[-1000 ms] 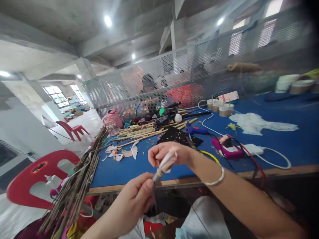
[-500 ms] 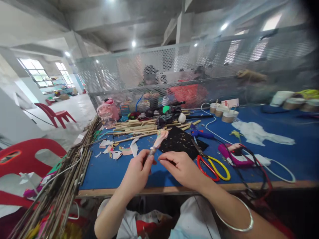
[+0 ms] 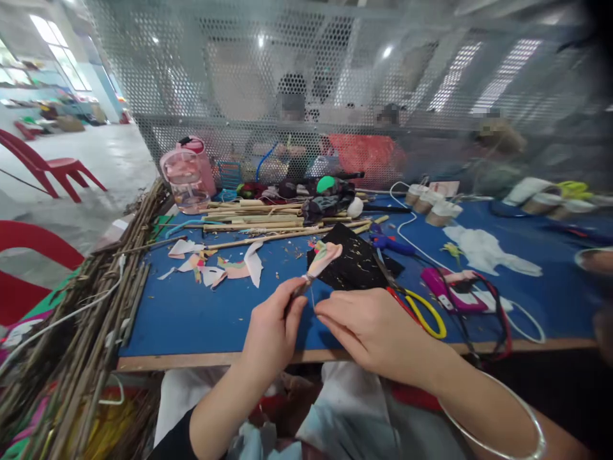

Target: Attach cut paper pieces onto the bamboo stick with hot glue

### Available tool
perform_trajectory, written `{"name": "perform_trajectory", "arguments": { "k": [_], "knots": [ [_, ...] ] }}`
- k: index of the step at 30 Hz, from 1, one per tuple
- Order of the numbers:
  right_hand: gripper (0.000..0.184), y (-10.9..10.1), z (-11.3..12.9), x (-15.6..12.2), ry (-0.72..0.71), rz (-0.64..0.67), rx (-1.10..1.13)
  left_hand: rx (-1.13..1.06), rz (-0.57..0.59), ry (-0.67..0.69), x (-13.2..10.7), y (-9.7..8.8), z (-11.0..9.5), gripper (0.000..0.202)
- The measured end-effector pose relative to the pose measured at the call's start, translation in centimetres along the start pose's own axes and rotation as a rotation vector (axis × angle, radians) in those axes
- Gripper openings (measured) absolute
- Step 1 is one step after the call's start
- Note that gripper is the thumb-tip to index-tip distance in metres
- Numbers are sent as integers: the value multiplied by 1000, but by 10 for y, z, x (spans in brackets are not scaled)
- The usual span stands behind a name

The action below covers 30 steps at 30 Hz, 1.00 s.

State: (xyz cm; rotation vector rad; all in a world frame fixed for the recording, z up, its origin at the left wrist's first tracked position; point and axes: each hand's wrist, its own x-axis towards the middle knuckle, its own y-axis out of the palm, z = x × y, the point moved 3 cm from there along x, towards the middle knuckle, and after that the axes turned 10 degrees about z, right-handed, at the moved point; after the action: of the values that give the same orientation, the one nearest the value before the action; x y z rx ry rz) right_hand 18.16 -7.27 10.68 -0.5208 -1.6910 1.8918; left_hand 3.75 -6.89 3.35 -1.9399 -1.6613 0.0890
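Note:
My left hand (image 3: 274,324) is closed around the lower end of a rolled piece of pale pink and peach fabric (image 3: 327,257), whose loose top flares away from me. A thin thread (image 3: 313,295) runs down from the wrapped base. Its lower end is pinched between the thumb and fingers of my right hand (image 3: 376,322). Beyond the fabric lies a black cloth (image 3: 352,246) dotted with small shavings. Scissors (image 3: 431,314) with red and yellow handles rest just past my right hand, partly covered by it. Fabric scraps (image 3: 234,268) lie to the left.
Cut sticks (image 3: 253,220) and a pink bottle (image 3: 189,176) stand toward the back. Long twigs (image 3: 110,275) line the left edge. A blue glue gun (image 3: 390,243), magenta box (image 3: 453,292) and white cloth (image 3: 493,249) lie right. People sit behind a perforated screen (image 3: 230,83).
The view has tilted down and shifted right. Both hands still hold the fabric and thread, now with a longer stretch of thread visible. My right hand covers more of the scissors.

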Motion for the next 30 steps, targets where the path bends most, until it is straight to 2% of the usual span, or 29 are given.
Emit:
{"name": "perform_trajectory", "arguments": {
  "k": [5,10,16,20,23,25,27,28,30],
  "knots": [
    [25,-17,-10,6,-82,-66,-126,-12,60,33,3,3,-3,23],
    [30,-33,-27,37,-167,-29,-274,12,118,18,5,4,-7,19],
    [22,-29,-46,65,-83,44,-266,5,69,-27,6,2,-4,22],
    [16,-30,-48,72,-15,140,-216,28,85,-56,5,4,-1,40],
    [11,-33,-56,83,20,287,-41,25,119,0,5,6,-2,42],
    [11,-26,-69,92,13,508,226,2,135,24,3,5,-3,37],
    [17,-10,-83,99,0,713,563,-43,147,17,2,0,-5,34],
    [21,0,-91,102,11,744,714,-68,143,6,2,-4,-6,34],
    [27,21,-100,101,44,722,899,-109,109,-18,3,-14,-5,35]
  ]
}}
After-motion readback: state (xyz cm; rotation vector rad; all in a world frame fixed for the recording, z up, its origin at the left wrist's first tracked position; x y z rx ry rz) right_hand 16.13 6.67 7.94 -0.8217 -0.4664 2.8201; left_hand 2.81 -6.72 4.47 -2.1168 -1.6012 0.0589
